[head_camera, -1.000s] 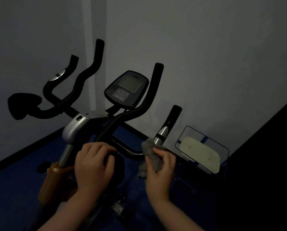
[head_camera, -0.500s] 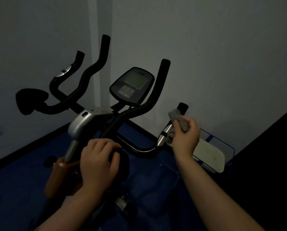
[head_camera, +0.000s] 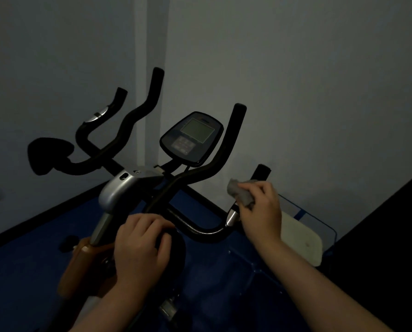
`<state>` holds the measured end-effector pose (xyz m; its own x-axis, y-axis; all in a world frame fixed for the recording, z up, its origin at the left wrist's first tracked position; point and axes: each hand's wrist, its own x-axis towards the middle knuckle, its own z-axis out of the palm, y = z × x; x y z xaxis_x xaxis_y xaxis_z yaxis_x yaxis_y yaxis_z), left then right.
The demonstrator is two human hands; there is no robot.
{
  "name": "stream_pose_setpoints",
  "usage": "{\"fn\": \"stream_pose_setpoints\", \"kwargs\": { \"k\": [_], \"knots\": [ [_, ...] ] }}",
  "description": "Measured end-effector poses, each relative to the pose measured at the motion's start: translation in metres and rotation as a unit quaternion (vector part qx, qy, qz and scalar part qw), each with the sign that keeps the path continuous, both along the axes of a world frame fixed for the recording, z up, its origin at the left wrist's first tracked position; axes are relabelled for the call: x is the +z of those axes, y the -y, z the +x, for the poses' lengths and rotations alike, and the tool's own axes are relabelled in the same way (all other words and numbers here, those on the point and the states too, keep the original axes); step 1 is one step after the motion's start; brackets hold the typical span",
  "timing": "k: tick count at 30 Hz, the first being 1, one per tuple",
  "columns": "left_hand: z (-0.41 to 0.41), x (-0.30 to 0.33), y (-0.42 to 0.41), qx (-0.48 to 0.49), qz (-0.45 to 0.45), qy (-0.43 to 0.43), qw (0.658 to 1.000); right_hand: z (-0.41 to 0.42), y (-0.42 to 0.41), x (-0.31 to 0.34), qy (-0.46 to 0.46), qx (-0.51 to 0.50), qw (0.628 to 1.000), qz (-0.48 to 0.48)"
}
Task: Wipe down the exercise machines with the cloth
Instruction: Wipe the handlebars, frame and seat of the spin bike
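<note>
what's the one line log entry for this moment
step: wiping bike handlebar | right hand: holds cloth on right grip | left hand: on black knob | console: untouched

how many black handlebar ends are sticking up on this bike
4. Far-left short one, taller inner-left one, inner-right one beside the console, and far-right one just above the cloth. Others may be hidden.

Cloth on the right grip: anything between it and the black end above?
Nothing visible. The right hand grips the cloth wrapped on the right handlebar grip; the bare black end sticks up just beyond it, unobstructed. The left hand rests lower, apart.
</note>
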<state>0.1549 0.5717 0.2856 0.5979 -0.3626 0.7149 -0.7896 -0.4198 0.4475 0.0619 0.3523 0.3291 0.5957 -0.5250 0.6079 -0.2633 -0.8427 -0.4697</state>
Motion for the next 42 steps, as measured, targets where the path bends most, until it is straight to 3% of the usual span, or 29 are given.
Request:
{"fn": "stream_pose_setpoints", "kwargs": {
  "k": [2,4,7,10,14,17,22,27,29,31,34,37,42],
  "knots": [
    [0.002,0.000,0.000,-0.004,-0.001,0.002,1.000,0.002,0.023,0.019,-0.028,0.027,0.998,-0.039],
    [0.002,-0.001,-0.001,-0.008,-0.001,0.001,1.000,0.004,0.038,0.032,0.009,-0.005,0.999,-0.051],
    [0.001,-0.001,-0.001,-0.003,-0.004,-0.002,1.000,0.005,0.019,0.012,0.012,-0.038,0.998,-0.041],
    [0.001,-0.001,-0.001,-0.004,-0.003,-0.004,1.000,-0.003,0.012,0.011,-0.021,0.013,1.000,-0.012],
    [0.002,-0.003,-0.001,-0.008,0.000,0.005,1.000,-0.002,0.041,0.032,-0.023,0.010,0.996,-0.087],
    [0.000,-0.002,0.000,-0.002,-0.009,0.002,1.000,-0.001,0.013,0.010,0.001,-0.045,0.999,-0.013],
    [0.002,-0.001,-0.001,-0.005,-0.007,0.006,1.000,0.004,0.011,0.023,-0.137,0.092,0.984,-0.071],
    [0.000,-0.001,-0.001,-0.004,-0.009,0.000,1.000,-0.001,0.015,0.017,-0.038,0.009,0.999,-0.007],
    [0.000,-0.001,-0.001,-0.005,-0.009,-0.001,1.000,-0.009,-0.004,0.009,-0.051,0.077,0.996,0.015],
    [0.001,-0.001,-0.001,-0.005,-0.008,0.000,1.000,-0.012,0.001,0.014,-0.103,0.129,0.986,-0.028],
    [0.001,-0.002,-0.001,-0.004,-0.002,0.000,1.000,-0.005,0.033,0.031,-0.068,0.061,0.995,-0.047],
    [0.000,-0.001,-0.001,-0.001,-0.008,-0.001,1.000,-0.005,0.020,0.023,-0.038,0.021,0.999,0.007],
    [-0.002,-0.001,-0.001,0.003,-0.046,-0.020,0.999,-0.015,-0.045,-0.009,-0.161,0.188,0.964,-0.099]
  ]
}}
